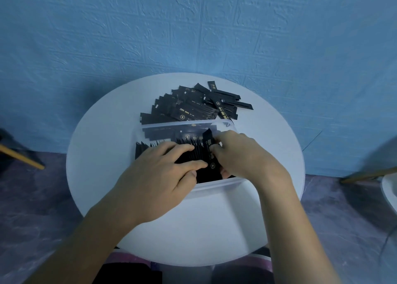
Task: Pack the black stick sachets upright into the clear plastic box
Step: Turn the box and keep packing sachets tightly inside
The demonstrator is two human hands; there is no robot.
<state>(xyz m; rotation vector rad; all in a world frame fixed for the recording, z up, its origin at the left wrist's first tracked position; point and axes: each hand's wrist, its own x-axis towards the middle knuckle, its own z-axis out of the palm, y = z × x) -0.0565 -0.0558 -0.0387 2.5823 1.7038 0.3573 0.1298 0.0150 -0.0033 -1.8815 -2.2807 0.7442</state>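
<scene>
Table [193, 223]: clear box [171, 124] of upright sachets [146, 148], left grip [154, 182] flat atop, right grip [242, 155] around 1 sachet [208, 138].

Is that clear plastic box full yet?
Partly full: black stick sachets stand inside the clear plastic box; a loose pile lies behind it.

The left hand [163, 172] blanketed the middle of the packed row [148, 147] and the near left wall of the clear box [184, 123], and the fingertips of the right hand [242, 155] dropped out of sight behind the raised sachet [209, 148], so there was no telling how many sticks stood under those palms. The gold print [182, 117] on the loose pile [193, 105] was too small to read, and the pile's near edge was smeared behind the box's far wall. Both forearms [103, 230] ran off the bottom edge, a blurred wooden leg [23, 158] was clipped at the left, and a white rim [390, 189] was cut by the right edge.
</scene>
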